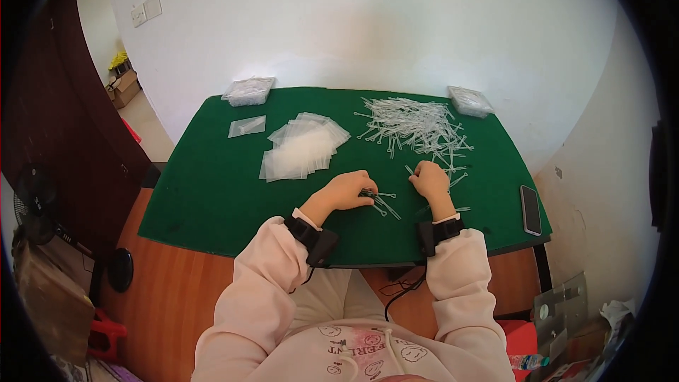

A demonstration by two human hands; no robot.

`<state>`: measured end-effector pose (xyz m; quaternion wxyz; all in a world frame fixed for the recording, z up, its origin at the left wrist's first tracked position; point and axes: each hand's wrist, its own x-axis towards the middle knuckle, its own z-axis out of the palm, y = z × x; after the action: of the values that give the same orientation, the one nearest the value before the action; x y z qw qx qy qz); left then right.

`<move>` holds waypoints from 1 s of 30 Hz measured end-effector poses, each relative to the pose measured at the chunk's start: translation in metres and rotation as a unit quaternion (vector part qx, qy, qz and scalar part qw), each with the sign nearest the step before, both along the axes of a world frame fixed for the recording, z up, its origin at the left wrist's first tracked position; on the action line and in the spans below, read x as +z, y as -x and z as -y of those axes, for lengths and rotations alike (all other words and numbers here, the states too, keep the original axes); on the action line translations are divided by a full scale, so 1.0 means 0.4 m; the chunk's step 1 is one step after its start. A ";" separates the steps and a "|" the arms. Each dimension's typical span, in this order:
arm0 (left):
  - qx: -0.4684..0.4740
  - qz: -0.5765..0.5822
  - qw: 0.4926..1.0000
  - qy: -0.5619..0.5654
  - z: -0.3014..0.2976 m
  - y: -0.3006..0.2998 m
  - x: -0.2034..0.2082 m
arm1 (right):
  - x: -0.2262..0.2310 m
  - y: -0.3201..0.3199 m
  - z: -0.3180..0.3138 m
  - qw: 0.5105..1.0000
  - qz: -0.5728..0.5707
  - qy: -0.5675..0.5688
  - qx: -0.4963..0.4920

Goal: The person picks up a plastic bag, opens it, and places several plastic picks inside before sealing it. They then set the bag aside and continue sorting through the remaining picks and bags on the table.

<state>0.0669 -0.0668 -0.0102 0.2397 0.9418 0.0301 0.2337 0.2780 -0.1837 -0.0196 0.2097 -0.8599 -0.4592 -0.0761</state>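
Observation:
My left hand (pixel 345 191) is closed around a small bunch of clear plastic sticks (pixel 386 205), which fan out to the right past its fingertips; some have a ring at one end. To its right, my right hand (pixel 430 180) has its fingers pinched together, with a thin clear stick (pixel 409 170) poking out by the fingertips. Just beyond the right hand lies a loose heap of similar sticks (pixel 414 124). Beyond the left hand, clear flat plastic bags (pixel 300 152) overlap in a spread pile. Black bands with small boxes sit on both wrists.
The green-topped table (pixel 212 191) stands against a white wall. A filled clear pack (pixel 249 91) sits at its far left, another pack (pixel 470 101) at its far right. A single small bag (pixel 247 126) lies near the left pack. A phone (pixel 530 210) rests by the right edge.

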 end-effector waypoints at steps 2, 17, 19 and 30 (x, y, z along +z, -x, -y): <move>-0.017 -0.054 0.998 0.011 -0.003 0.001 -0.004 | 0.004 0.003 -0.006 0.999 -0.015 0.034 0.003; 0.064 -0.065 0.996 -0.021 0.003 0.006 -0.007 | -0.012 0.008 -0.042 0.917 -0.266 -0.207 0.211; 0.079 -0.067 0.994 -0.026 0.003 0.003 -0.010 | -0.014 0.017 -0.048 0.876 -0.319 -0.236 0.273; 0.063 -0.009 0.998 -0.026 0.005 0.002 0.002 | 0.012 0.036 -0.048 0.792 -0.479 -0.266 0.268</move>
<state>0.0660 -0.0687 -0.0092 0.1995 0.9461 0.0851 0.2407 0.2635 -0.1646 -0.0149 0.6351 -0.5388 -0.4736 0.2862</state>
